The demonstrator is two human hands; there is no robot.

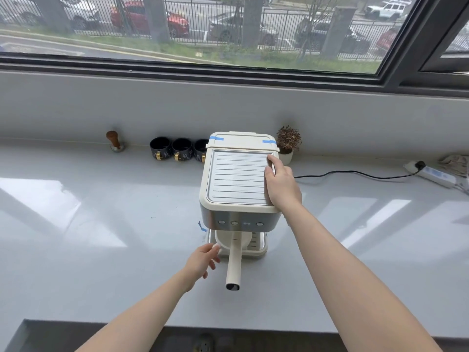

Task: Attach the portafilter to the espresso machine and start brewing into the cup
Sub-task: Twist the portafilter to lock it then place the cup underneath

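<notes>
A cream espresso machine (238, 179) with a ribbed metal top stands at the middle of the counter. Its cream portafilter (234, 262) sits under the front panel, with the handle pointing straight toward me. My right hand (280, 184) lies over the machine's top right edge, thumb on the metal plate and fingers down the side. My left hand (203, 259) is low at the machine's front left, fingers loosely apart. Its fingertips touch a white rounded cup (220, 243) on the drip tray, mostly hidden under the portafilter head. A row of buttons (239, 223) runs along the front panel.
Three black mugs (181, 148) and a wooden-handled tamper (115, 142) stand along the back wall to the left. A small potted plant (288, 143) is behind the machine's right corner. A black cable (355, 172) runs right to a power strip (436, 174). The counter's front edge is near me.
</notes>
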